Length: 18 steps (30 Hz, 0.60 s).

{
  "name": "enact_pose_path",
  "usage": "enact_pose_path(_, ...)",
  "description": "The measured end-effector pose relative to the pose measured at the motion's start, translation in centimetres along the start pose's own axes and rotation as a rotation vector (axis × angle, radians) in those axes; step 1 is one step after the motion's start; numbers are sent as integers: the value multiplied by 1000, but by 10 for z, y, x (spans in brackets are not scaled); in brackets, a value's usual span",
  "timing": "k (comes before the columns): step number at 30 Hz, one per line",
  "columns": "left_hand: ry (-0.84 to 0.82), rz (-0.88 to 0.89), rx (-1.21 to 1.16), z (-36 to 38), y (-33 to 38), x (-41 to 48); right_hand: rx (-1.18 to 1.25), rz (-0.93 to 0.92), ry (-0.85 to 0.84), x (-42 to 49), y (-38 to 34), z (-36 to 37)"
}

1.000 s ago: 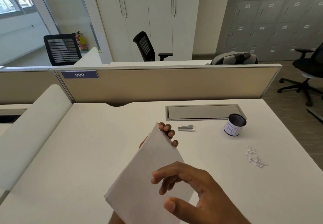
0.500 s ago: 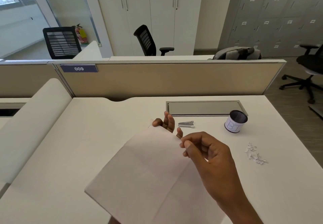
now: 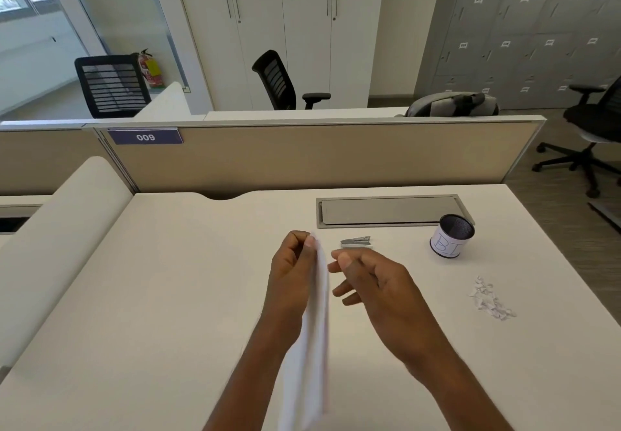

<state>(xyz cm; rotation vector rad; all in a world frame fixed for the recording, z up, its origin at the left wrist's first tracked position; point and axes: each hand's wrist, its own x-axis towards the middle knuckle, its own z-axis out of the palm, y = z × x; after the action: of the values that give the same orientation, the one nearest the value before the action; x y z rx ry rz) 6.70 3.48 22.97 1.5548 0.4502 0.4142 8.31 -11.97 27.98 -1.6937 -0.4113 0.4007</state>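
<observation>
My left hand (image 3: 290, 282) pinches the top corner of a folded white sheet of paper (image 3: 312, 356), which hangs edge-on toward me above the white desk (image 3: 168, 296). My right hand (image 3: 373, 292) hovers just to the right of the paper with its fingers loosely spread, holding nothing. A small gap separates its fingertips from the sheet.
A small metal staple remover (image 3: 356, 241) lies just beyond my hands. A black mesh cup with a white label (image 3: 452, 236) stands at the right, near a grey cable flap (image 3: 386, 210). Torn paper scraps (image 3: 489, 299) lie at the right. A beige partition (image 3: 302, 155) closes the desk's far side.
The paper has turned from flat and facing me to edge-on. My right hand has let go of its top edge and drawn slightly to the right.
</observation>
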Motion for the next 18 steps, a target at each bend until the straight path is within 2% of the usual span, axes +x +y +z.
enact_pose_path(2,-17,42,75,-1,1,-3,-36,50,-34,7,1,-6)
enact_pose_path(7,1,-15,243,-10,6,0,-266,125,-59,23,7,-24)
enact_pose_path(11,-78,-96,175,-22,12,3,-260,183,-76,37,12,-34)
enact_pose_path(18,-190,-240,80,-29,7,7,-271,182,-87,52,21,-37)
